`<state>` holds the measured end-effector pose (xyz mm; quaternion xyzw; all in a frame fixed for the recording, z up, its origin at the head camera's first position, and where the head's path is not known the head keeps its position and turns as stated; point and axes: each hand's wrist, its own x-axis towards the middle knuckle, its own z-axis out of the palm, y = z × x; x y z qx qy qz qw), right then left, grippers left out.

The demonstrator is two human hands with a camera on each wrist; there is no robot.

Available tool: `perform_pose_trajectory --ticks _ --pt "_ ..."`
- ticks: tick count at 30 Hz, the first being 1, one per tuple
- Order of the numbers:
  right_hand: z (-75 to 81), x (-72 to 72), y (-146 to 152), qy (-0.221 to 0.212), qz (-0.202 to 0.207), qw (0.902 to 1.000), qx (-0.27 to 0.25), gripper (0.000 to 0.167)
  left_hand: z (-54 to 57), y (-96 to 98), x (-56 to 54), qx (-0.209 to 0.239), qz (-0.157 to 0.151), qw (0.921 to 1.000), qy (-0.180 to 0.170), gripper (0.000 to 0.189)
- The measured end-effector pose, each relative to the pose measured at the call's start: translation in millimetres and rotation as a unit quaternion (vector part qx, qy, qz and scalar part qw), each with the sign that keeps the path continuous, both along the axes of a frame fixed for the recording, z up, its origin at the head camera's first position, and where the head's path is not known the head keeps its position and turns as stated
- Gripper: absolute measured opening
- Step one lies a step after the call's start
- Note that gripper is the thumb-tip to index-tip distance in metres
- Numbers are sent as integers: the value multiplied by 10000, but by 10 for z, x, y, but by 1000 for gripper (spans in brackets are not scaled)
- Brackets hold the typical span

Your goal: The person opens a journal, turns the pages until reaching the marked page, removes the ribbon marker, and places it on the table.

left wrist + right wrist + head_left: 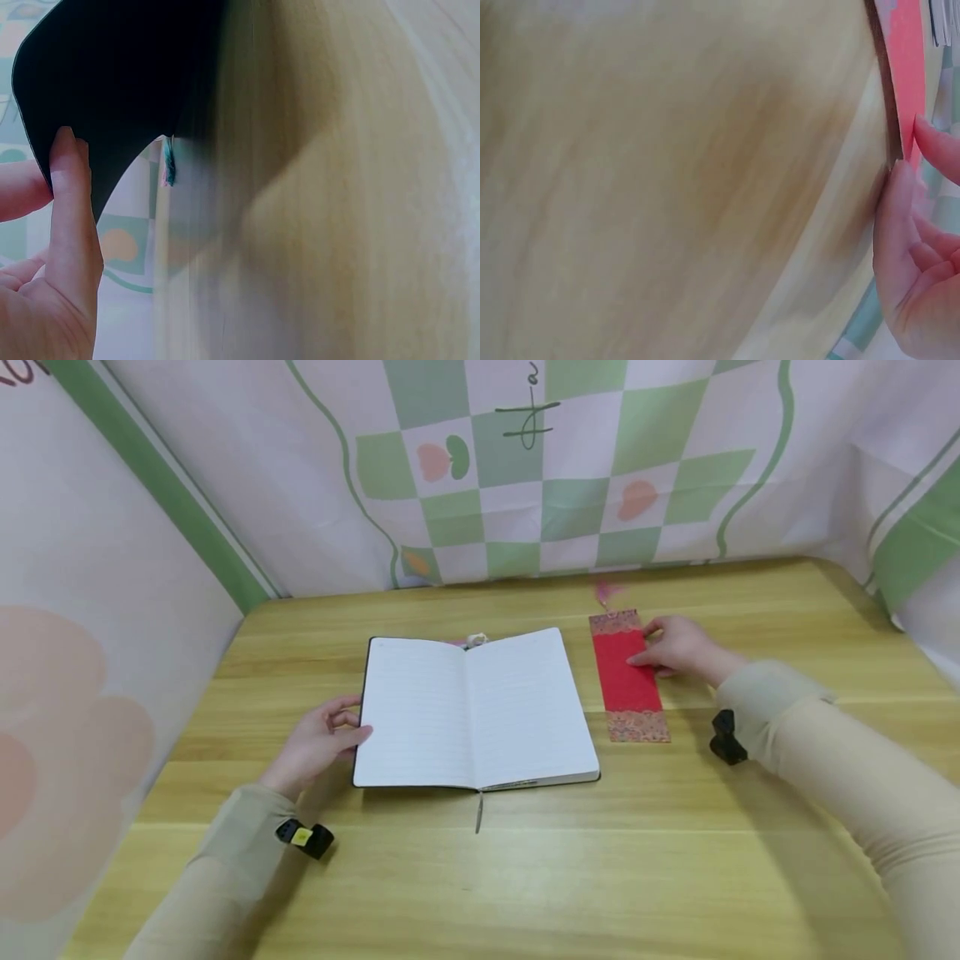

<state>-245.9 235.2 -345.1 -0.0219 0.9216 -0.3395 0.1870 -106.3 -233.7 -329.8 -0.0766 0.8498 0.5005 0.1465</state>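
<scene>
An open notebook (416, 710) with lined blank pages lies on the wooden table. My left hand (318, 739) pinches its left edge, thumb on the page side and fingers under the dark cover (112, 75), which is raised off the table in the left wrist view. To the right of the notebook is a red bookmark (624, 681) with patterned ends and a pink tassel (606, 593) at its far end. My right hand (684, 647) pinches the bookmark's right edge; in the right wrist view that edge looks slightly lifted.
A thin ribbon (480, 814) hangs out of the notebook's near edge. Behind its far edge sits a small white ornament (476, 641), partly hidden. The table (525, 877) meets a checkered cloth backdrop (510, 510) at the back, and another printed cloth hangs at the left.
</scene>
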Motion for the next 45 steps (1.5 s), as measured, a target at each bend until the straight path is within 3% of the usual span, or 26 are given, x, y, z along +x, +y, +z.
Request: perform_pose_trajectory --ticks 5,10,18,22,30,37,42,45 --pt "25 13 9 -43 -78 9998 -149 57 -5 -2 -4 2 4 10000 0 58" --pt "77 44 -42 232 -48 9993 -303 55 -3 -3 -7 -24 11 10000 6 58" --pt "95 157 -359 465 600 9930 -906 48 -13 -6 -2 -9 -18 10000 -24 59" --pt "80 226 -594 900 1068 9865 -857 47 -11 0 1 19 -9 10000 -34 59" --pt "-1 206 -989 1666 1853 9684 -101 57 -9 1 3 67 -3 10000 -19 59" --pt "-70 136 -1168 1516 2290 9596 616 74 -14 4 -6 159 48 9998 -84 59" --pt "-45 84 -1277 1591 2741 9393 1315 88 -14 0 -10 153 55 9998 -93 59" --pt "7 62 -1337 1412 2852 9321 1729 96 -7 -4 -9 156 58 9998 -88 59"
